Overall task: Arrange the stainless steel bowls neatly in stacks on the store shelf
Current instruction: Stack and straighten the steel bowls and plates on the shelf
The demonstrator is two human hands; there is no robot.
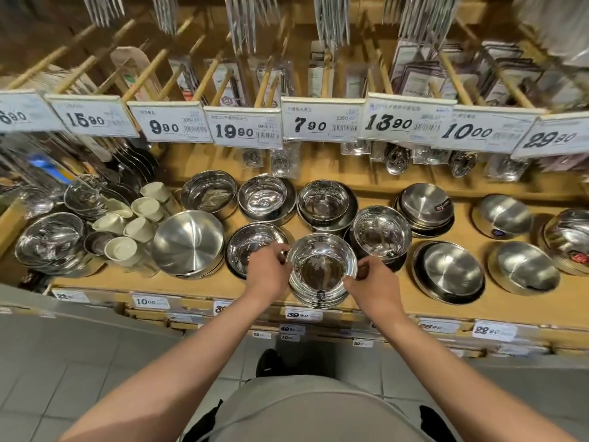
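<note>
1. There is a single view, from the person's head, looking forward and steeply down.
2. It faces a wooden shelf (pixel 446 301) at close range; price tags (pixel 320 119) cross toward 12 o'clock.
3. The lens is wide: edges bend, and the far corners look blurred.
4. The floor (pixel 95 355) fills 6 to 8 o'clock.

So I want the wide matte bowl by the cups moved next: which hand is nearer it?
Left. The left hand grips the held stack just right of the wide matte bowl; the right hand is on the stack's far side.
</note>
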